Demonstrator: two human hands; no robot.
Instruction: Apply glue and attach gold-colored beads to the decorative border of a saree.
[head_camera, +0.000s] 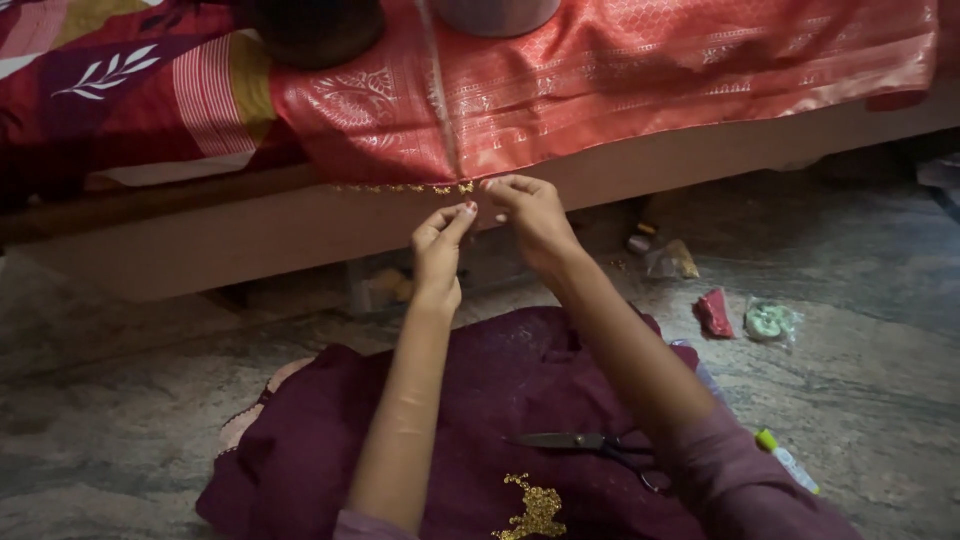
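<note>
Fingers (470, 208) pinching red cloth (620, 90) hem, both hands

Red gold-patterned cloth (640, 70), maroon garment (480, 400) with gold embroidery (535, 510)

Dim room: mottled stone floor (120, 420) beneath a low wooden bed frame (250, 235).

Person, head-camera view. Two bare forearms; left hand (438, 255) and right hand (532, 215) without rings or bangles. Red varnish on left thumbnail. Dusky mauve sleeves (740, 480) pushed back near the elbows. Remainder of body out of frame.
</note>
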